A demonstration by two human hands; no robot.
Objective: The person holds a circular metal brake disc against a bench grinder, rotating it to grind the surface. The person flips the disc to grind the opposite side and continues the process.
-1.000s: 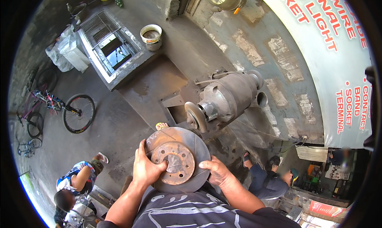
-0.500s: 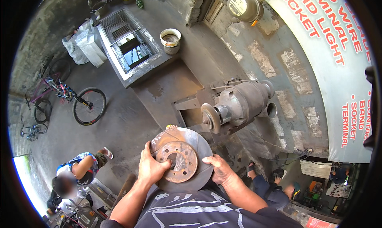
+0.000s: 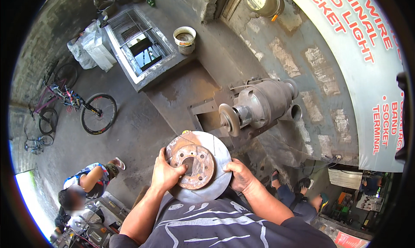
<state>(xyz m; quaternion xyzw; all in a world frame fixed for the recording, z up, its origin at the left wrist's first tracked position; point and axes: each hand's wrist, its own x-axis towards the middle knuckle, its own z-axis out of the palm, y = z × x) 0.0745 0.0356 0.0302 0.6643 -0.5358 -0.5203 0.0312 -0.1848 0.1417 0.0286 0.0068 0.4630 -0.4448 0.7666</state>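
Between my two hands I hold a brake disc in front of my chest, its rusty raised hub facing up. Its flat ring is grey, with a brown rusty patch at the upper left and thin dark lines across it. My left hand grips the left side, its thumb at the hub's centre hole. On the right rim, my right hand is closed with the thumb on top and the fingers underneath, mostly hidden. Just beyond the disc is a bench motor with a round wheel on its shaft.
A white bucket stands beside a raised block with a metal grate. Bicycles are at the left. One person is at the lower left by a motorcycle, another at the lower right. A banner hangs on the right.
The brake disc has tilted in my hands, and its ring now catches more light. It sits slightly higher in view. Both hands keep their hold.
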